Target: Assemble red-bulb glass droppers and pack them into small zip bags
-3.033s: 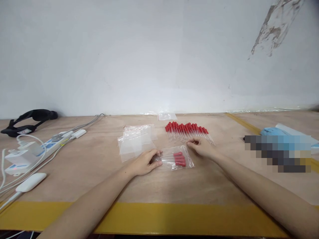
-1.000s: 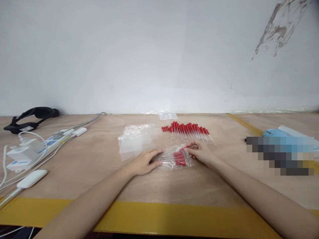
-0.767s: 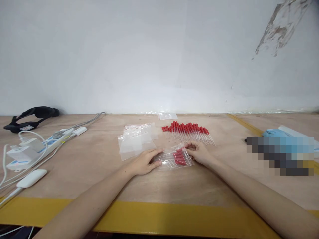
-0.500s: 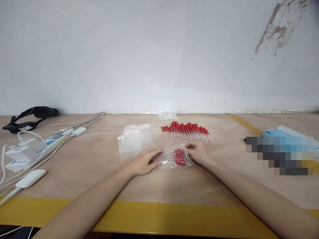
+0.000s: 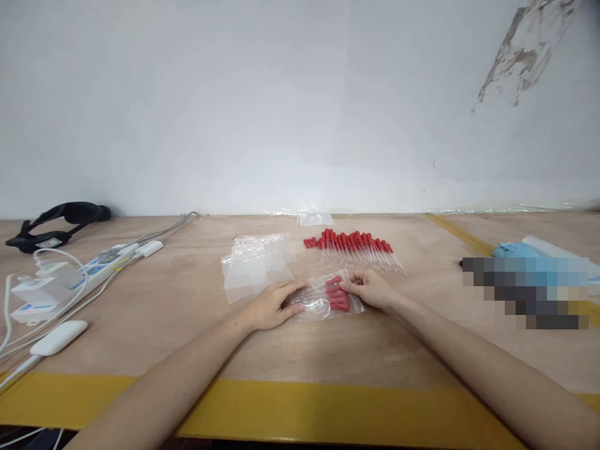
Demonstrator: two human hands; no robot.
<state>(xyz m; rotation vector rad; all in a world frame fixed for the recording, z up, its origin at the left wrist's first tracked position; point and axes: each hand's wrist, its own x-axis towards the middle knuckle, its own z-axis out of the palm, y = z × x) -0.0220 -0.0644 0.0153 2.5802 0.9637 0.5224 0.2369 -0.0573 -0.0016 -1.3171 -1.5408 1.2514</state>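
Note:
A small clear zip bag point(image 5: 323, 300) lies on the wooden bench point(image 5: 187, 325) with several red-bulbed glass droppers inside. My left hand point(image 5: 272, 305) presses flat on the bag's left end, pinning it down. My right hand point(image 5: 372, 289) is at the bag's right, open end, fingertips pinched at the red bulbs there. Behind the bag lies a row of loose red-bulbed droppers point(image 5: 351, 249). A stack of empty zip bags point(image 5: 255, 265) sits just left of that row.
A white power strip with plugs and cables point(image 5: 60, 281) and a white adapter point(image 5: 59, 337) lie at the left, with a black strap point(image 5: 56, 222) behind. One more bag point(image 5: 315, 219) lies by the wall. A blue object point(image 5: 515, 251) sits at the right. Yellow tape point(image 5: 304, 409) edges the bench.
My right hand left the loose row of droppers and came to the bag's open end, pushing a dropper in. My left hand stayed on the bag.

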